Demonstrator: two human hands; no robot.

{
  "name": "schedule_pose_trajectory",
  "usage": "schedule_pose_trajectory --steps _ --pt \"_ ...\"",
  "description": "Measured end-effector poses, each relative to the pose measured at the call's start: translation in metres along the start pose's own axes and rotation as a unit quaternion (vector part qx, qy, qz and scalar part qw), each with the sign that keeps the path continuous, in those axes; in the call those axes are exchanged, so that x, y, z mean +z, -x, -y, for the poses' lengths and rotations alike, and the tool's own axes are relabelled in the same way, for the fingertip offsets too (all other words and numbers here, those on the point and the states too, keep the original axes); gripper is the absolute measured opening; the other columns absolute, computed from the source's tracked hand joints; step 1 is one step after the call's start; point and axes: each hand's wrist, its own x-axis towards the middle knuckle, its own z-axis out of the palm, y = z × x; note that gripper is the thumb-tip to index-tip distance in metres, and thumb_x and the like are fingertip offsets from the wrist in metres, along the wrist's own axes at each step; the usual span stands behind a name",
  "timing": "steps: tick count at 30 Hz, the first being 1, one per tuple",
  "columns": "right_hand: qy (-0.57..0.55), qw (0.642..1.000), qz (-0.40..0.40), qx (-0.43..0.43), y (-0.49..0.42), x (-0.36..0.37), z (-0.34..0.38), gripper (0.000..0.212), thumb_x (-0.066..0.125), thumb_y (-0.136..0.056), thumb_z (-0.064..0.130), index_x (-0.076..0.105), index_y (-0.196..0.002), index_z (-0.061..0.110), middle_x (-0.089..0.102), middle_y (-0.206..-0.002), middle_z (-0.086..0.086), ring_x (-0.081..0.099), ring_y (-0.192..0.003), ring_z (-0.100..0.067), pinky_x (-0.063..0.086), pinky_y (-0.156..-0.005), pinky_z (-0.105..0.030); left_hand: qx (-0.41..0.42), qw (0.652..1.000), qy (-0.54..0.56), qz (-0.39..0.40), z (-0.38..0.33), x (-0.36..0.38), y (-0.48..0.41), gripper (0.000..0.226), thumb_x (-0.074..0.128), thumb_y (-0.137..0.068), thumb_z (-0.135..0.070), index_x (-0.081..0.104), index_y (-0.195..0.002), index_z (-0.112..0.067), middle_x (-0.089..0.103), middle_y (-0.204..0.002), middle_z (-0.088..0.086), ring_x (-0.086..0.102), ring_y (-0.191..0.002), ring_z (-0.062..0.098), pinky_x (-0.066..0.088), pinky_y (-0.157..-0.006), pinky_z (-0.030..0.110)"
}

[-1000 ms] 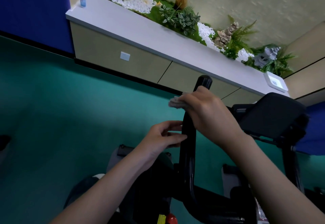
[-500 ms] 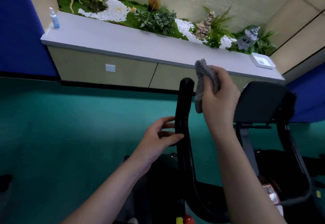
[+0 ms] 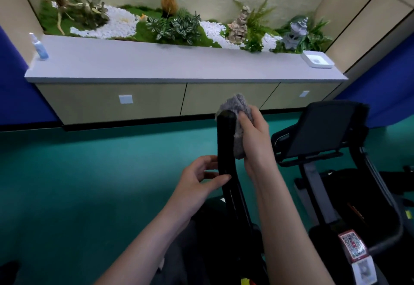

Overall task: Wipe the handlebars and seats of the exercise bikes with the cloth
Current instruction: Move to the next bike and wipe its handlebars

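Observation:
A black upright handlebar of the exercise bike rises in the middle of the view. My right hand grips a grey fluffy cloth and presses it against the top right side of the bar, with the cloth draped over the tip. Lower on the bar, my left hand holds it from the left, thumb and fingers curled round it. The bike's black console stands to the right. No seat is in view.
A long white counter with beige cabinet fronts runs along the back wall, topped by a planter of greenery and white pebbles. A blue spray bottle stands at its left end, a white tray at its right. Teal floor lies to the left.
My right hand has lifted the cloth from the middle of the bar up to its tip and now presses it there. My left hand stays on the bar. The view has tilted level.

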Motion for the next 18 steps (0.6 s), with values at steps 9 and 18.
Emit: schedule_pose_trajectory --steps 9,18 --pt "-0.048 0.996 -0.001 0.070 0.000 -0.002 -0.014 0.023 0.048 -0.098 0.016 0.060 -0.118 0.013 0.062 -0.120 -0.010 0.061 -0.110 -0.022 0.045 -0.101 -0.041 0.036 0.997 -0.062 -0.035 -0.002 0.006 -0.003 0.025 0.074 -0.075 -0.003 0.063 -0.093 -0.016 0.070 -0.085 -0.012 0.063 -0.080 -0.007 0.041 -0.073 0.003" --pt "-0.142 0.981 0.024 0.131 0.009 -0.007 -0.017 0.022 0.045 -0.099 0.014 0.065 -0.104 0.008 0.066 -0.103 -0.026 0.068 -0.082 -0.039 0.058 -0.077 -0.047 0.030 0.996 -0.062 -0.052 -0.006 0.009 -0.003 0.028 0.074 -0.074 0.001 0.063 -0.096 -0.014 0.069 -0.091 -0.003 0.065 -0.083 0.002 0.047 -0.081 0.014"
